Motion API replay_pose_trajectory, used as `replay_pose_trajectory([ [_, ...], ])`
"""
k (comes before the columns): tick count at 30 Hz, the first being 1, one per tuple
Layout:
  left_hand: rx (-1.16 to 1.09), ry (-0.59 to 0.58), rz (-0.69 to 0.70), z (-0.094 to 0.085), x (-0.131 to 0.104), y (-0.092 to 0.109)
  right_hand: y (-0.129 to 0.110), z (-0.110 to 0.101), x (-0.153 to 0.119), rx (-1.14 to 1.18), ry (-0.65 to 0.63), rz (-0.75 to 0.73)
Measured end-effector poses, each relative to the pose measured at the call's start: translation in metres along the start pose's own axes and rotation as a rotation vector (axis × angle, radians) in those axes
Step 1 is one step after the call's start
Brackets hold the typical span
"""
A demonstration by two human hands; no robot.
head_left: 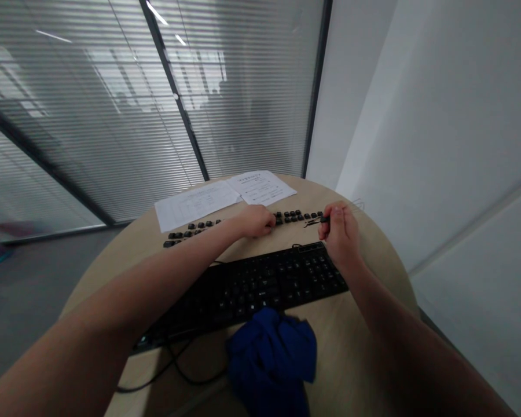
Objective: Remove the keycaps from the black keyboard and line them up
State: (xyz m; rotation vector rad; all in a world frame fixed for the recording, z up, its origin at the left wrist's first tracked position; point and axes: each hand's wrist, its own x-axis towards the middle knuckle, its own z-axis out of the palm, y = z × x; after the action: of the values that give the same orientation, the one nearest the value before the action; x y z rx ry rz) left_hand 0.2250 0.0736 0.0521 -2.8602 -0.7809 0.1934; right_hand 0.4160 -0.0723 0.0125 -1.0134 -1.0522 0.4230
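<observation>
A black keyboard (269, 284) lies at a slant on the round table (369, 301). Beyond it, loose black keycaps (293, 217) are laid out in rows. My left hand (256, 221) is down among these rows, fingers bent and closed; whatever is at its fingertips is hidden. To the right, my right hand (341, 229) is closed around a keycap puller (325, 219), whose dark prongs point left and whose thin wire loops stick out behind the hand. It is held just above the table, near the right end of the keycap rows.
Two printed sheets (200, 202) lie at the table's far side. A crumpled blue cloth (271, 359) is in front of the keyboard, beside a black cable (191, 379). Behind the table stand a glass partition with blinds (260, 116) and a white wall (438, 145).
</observation>
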Motion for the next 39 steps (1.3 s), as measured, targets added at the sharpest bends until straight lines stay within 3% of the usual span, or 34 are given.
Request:
replay_pose_trajectory([
  [7,-0.168,0.253,-0.113,-0.013,-0.045,-0.028,0.000,0.001,-0.001,-0.021,-0.013,0.016],
  [10,-0.147,0.240,-0.129,-0.009,-0.058,-0.030,0.003,0.002,-0.001,-0.044,-0.027,0.034],
  [14,-0.075,0.165,-0.074,0.004,-0.046,-0.013,0.007,0.001,-0.003,-0.074,-0.030,0.049],
  [19,-0.012,0.154,-0.078,0.018,-0.025,0.003,0.007,0.003,-0.005,-0.116,-0.044,0.069],
  [39,-0.015,0.152,0.028,0.029,-0.009,0.004,0.008,0.004,-0.002,-0.113,-0.075,0.055],
])
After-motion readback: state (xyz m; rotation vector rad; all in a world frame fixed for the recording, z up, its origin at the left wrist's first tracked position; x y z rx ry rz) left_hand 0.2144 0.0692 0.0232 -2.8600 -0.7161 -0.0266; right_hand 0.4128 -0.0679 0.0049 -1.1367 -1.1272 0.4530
